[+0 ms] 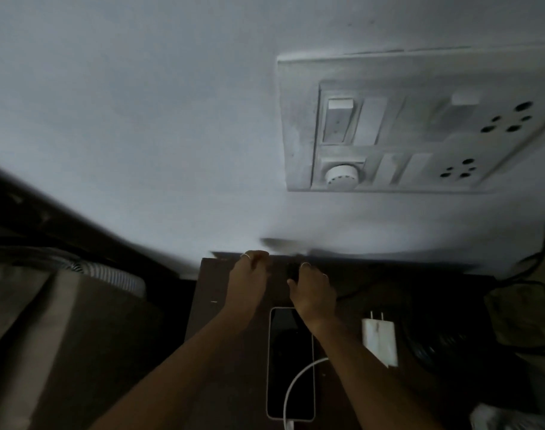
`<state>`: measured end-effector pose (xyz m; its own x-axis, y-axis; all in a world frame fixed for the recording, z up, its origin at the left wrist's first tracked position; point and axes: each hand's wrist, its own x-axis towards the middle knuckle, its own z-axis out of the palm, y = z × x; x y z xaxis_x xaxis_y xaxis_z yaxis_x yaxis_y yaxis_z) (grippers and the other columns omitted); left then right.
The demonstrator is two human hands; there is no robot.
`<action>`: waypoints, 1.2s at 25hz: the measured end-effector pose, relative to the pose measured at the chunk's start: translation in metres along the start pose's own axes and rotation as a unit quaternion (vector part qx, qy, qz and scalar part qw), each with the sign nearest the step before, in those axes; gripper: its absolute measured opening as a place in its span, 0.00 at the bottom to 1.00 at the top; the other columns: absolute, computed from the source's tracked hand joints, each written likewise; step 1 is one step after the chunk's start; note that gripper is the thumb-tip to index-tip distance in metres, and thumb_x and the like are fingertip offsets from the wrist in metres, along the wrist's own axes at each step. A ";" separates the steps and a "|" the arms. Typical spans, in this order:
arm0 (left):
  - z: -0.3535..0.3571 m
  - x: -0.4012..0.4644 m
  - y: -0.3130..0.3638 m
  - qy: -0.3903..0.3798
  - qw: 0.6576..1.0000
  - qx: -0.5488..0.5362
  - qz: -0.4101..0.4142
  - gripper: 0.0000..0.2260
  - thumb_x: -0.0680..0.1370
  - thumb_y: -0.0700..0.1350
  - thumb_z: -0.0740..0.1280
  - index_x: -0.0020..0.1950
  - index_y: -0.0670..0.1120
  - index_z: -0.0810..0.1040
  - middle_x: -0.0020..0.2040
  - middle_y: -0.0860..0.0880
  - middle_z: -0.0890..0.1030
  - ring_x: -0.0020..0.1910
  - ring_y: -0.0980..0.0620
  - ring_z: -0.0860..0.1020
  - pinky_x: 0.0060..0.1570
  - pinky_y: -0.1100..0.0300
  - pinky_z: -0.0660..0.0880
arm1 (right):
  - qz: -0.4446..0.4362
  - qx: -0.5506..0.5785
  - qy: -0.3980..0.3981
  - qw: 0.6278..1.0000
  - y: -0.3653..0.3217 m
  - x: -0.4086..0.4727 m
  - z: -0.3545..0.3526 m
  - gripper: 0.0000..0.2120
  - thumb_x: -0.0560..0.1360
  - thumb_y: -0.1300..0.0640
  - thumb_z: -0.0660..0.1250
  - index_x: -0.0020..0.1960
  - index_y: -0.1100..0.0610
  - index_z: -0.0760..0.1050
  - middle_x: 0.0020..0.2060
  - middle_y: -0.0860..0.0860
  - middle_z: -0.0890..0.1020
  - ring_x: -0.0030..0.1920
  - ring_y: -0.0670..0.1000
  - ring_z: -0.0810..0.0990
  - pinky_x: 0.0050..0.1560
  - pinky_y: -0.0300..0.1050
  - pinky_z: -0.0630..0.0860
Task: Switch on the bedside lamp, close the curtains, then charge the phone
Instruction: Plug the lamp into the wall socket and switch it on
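Observation:
The room is dim. A phone (288, 361) lies face up on the dark bedside table (221, 321), and a white cable (296, 383) loops over its lower right part. A white charger plug (379, 342) lies just right of the phone, prongs toward the wall. Both hands are at the table's far edge by the wall. My left hand (248, 277) has its fingers curled, and nothing shows in it. My right hand (311, 290) closes its fingers on a small dark object (293, 271), too blurred to identify. No lamp or curtain is in view.
A white switchboard (389, 125) with switches, a round knob and two sockets sits on the wall at upper right. A bed with a striped pillow (110, 274) is at left. A black cord (541, 252) and a dark bag (519, 318) are at right.

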<state>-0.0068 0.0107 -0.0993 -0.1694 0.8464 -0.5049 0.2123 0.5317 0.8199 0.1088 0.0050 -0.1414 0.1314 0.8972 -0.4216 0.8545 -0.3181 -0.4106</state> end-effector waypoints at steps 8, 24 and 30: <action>-0.006 -0.011 0.001 0.044 0.998 0.024 0.024 0.09 0.77 0.40 0.60 0.52 0.47 0.78 0.51 0.43 0.83 0.51 0.46 0.80 0.56 0.46 0.77 | 0.023 0.261 0.034 0.965 -0.005 -0.021 -0.038 0.11 0.78 0.57 0.61 0.60 0.57 0.69 0.50 0.56 0.82 0.49 0.53 0.82 0.45 0.44 0.80; 0.028 -0.082 0.093 0.020 0.995 -0.028 0.095 0.08 0.79 0.38 0.59 0.54 0.46 0.75 0.47 0.48 0.81 0.40 0.51 0.79 0.37 0.66 0.73 | 0.010 0.548 0.175 0.818 0.032 -0.104 -0.201 0.04 0.78 0.56 0.62 0.51 0.53 0.74 0.28 0.48 0.77 0.25 0.39 0.72 0.35 0.35 0.73; 0.036 -0.085 0.095 0.021 0.995 -0.044 0.089 0.11 0.79 0.40 0.60 0.61 0.47 0.70 0.50 0.48 0.80 0.38 0.52 0.80 0.31 0.71 0.74 | 0.017 0.544 0.173 0.821 0.032 -0.101 -0.208 0.06 0.78 0.56 0.62 0.53 0.53 0.75 0.26 0.48 0.74 0.29 0.45 0.71 0.38 0.41 0.69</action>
<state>0.0628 -0.0097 0.0115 -0.1774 0.9235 -0.3401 0.1577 0.3678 0.9164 0.2277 -0.0318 0.0564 0.4419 0.8555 -0.2699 -0.0828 -0.2607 -0.9619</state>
